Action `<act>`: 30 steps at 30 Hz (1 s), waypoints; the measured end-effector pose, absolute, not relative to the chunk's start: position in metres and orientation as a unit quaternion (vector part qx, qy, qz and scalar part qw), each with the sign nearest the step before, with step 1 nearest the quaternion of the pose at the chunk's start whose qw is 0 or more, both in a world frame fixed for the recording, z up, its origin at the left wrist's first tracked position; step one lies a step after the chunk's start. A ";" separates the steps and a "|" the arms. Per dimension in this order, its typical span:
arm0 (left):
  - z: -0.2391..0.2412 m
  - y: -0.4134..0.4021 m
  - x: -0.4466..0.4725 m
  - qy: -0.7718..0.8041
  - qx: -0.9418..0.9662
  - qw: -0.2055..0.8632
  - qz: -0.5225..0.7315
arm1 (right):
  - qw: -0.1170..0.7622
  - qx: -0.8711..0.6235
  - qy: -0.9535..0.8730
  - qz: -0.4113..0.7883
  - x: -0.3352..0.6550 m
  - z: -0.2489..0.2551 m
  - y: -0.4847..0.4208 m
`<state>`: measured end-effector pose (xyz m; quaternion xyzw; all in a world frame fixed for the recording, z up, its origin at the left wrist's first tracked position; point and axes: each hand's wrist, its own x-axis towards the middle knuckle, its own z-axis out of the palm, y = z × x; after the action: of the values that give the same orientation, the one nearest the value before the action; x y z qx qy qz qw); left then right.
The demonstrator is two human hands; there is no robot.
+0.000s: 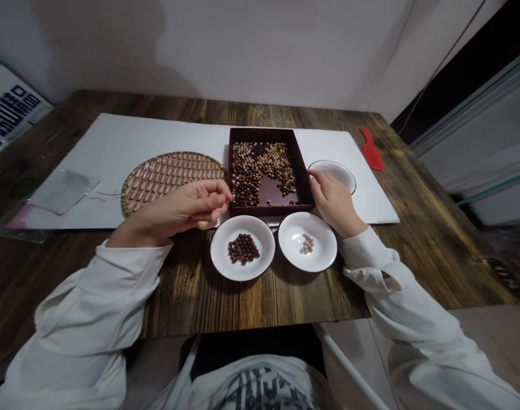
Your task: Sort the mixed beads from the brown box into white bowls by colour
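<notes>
A dark maroon box [305, 188] holds many small beads [260, 165] in brown, yellow and pale tones, with a bare patch of its floor near the front. My left hand [195, 205] is closed in a pinch beside the box's left wall; whatever sits between the fingertips is too small to make out. On the right, my right hand [334, 199] grips the box's right wall with its fingertips. In front stand two white bowls: the left bowl [217, 250] contains dark brown beads [243, 249], the right bowl [324, 256] a few pale beads [306, 244].
A third white bowl [343, 173] stands behind my right hand. To the left lies a round woven tray [170, 171], partly on a white board [115, 136], near a clear plastic bag [66, 191]. A red comb-like object [371, 151] rests on the wooden table [430, 228] at right.
</notes>
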<state>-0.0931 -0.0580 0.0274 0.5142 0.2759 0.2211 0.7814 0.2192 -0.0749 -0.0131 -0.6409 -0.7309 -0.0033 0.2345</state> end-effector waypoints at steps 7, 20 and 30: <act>0.031 -0.061 -0.099 0.307 0.570 0.738 0.190 | 0.246 -0.635 -0.732 -0.006 0.221 -0.015 -0.075; 0.023 -0.058 -0.095 0.316 0.641 0.689 0.117 | 0.238 -0.642 -0.729 -0.003 0.221 -0.014 -0.075; 0.028 -0.045 -0.112 0.278 0.708 0.648 -0.045 | 0.250 -0.631 -0.735 -0.006 0.222 -0.016 -0.074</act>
<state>-0.1115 -0.0450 0.0278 0.7077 0.2778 -0.0450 0.6481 0.2217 -0.0744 -0.0157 -0.6308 -0.7347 -0.0062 0.2497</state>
